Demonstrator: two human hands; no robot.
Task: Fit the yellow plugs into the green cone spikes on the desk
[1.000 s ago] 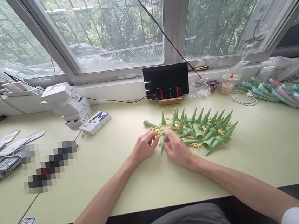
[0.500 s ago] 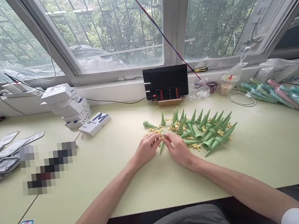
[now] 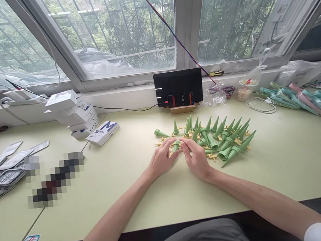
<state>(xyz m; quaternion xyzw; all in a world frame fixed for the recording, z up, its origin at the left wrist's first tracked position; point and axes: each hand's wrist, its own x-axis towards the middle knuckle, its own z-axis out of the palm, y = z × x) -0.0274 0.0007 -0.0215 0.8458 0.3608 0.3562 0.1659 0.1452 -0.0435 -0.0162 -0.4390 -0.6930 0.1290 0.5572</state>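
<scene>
A green plastic watering spike [image 3: 176,146] is between my two hands, partly covered by fingers. My left hand [image 3: 163,158] has its fingers curled over the spike's left side, with the thumb below. From the right, my right hand [image 3: 194,156] closes its fingertips at the same spike; whether a small part is pinched there is hidden. Small yellow valve pieces [image 3: 158,144] lie just beyond my left fingers. Right of my right hand spreads a pile of green spikes [image 3: 227,141], some upright and some on their sides, with yellow pieces among them.
A phone [image 3: 180,100] leans against a dark tablet [image 3: 177,81] at the back. White boxes [image 3: 76,111] are stacked at the left, near several flat devices [image 3: 9,173]. A bagged cup [image 3: 245,89] and coloured straps [image 3: 294,100] sit at the back right.
The spike between my hands has turned: its tip pointed toward me before, and now its wide green end shows between my fingers. Both hands have shifted slightly and their fingers have spread a little.
</scene>
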